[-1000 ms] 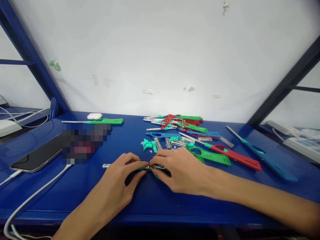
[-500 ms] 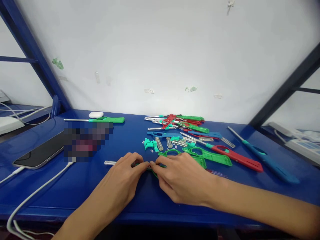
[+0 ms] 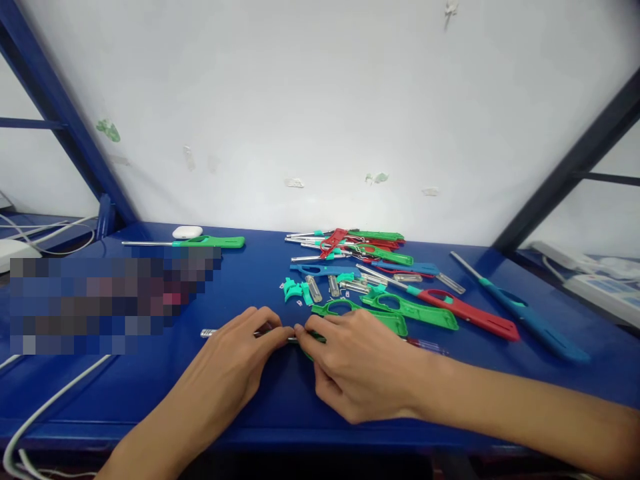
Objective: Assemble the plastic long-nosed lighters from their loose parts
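Low over the blue table, both hands work at a long-necked gas lighter, whose metal tip sticks out on the left. My left hand is closed with its fingers around the tube. Close against it, my right hand pinches the lighter near its green handle, which the fingers mostly cover. The two thumbs nearly meet at the middle. Just beyond the right hand lie green handle shells. Small turquoise plastic pieces and clear fuel tanks are scattered behind the hands.
Farther back is a pile of opened lighters. A red lighter and a blue lighter lie to the right. A green lighter and a white case are at the back left. A white cable crosses the left front.
The view has shifted slightly. Both hands stay together on the lighter, with a slight shift of the left fingers along the tube. Pixelation now covers the phone at left.
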The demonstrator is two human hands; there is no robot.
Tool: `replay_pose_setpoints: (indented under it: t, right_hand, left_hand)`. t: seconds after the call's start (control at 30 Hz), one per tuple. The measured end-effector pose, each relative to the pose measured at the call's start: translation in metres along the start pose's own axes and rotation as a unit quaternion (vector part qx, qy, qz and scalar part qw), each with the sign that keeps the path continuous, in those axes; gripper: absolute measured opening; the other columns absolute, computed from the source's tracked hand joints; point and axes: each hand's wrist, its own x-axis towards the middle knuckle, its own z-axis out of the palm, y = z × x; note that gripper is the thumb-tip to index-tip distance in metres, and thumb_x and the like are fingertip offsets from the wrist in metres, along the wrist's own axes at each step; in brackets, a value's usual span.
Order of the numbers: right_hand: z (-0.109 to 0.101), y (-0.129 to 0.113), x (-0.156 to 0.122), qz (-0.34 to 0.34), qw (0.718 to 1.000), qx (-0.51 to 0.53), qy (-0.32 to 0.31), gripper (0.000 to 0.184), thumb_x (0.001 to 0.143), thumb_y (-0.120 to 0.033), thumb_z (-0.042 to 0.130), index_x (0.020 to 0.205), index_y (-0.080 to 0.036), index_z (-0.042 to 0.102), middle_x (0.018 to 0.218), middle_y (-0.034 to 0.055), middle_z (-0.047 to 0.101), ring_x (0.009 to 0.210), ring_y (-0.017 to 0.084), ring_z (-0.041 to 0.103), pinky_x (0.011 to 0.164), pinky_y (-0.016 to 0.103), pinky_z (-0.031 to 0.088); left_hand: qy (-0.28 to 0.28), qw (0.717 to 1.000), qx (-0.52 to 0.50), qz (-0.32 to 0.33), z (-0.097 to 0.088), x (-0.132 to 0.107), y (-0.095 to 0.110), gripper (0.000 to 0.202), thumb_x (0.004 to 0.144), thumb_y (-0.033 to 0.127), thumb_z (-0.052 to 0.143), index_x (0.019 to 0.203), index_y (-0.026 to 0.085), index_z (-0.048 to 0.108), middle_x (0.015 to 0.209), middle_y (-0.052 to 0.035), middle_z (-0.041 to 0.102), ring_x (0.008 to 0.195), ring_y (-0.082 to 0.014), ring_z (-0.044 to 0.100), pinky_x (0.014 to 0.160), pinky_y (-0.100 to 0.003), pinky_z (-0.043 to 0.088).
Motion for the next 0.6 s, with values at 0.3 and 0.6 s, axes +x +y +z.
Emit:
replay_pose_setpoints:
  t: [0.3,0.6]
  right_hand:
    - [-0.020,0.010,-0.004,0.068,0.993,0.089,-0.028,0.039,0.095,-0.021,0.053,0.131,-0.021,0.069,0.121,0.0090,0.073,0.101,0.027,0.071,0.076,0.039,0.050]
    - [-0.010,0.035,-0.055,0.179,0.968,0.175,0.016,0.043,0.102,-0.052,0.065,0.140,-0.029,0.065,0.128,0.0041,0.073,0.114,0.027,0.071,0.096,0.042,0.054]
  left_hand:
    - [-0.026,0.998,0.046,0.017,-0.003,-0.001,0.002,0.057,0.092,-0.008,0.036,0.122,0.027,0.069,0.118,-0.0056,0.066,0.101,-0.0216,0.068,0.087,-0.034,0.056]
    - [-0.044,0.998,0.042,0.017,-0.009,0.004,0.010,0.056,0.090,-0.011,0.037,0.117,0.024,0.071,0.114,-0.0055,0.066,0.094,-0.0223,0.065,0.080,-0.034,0.054]
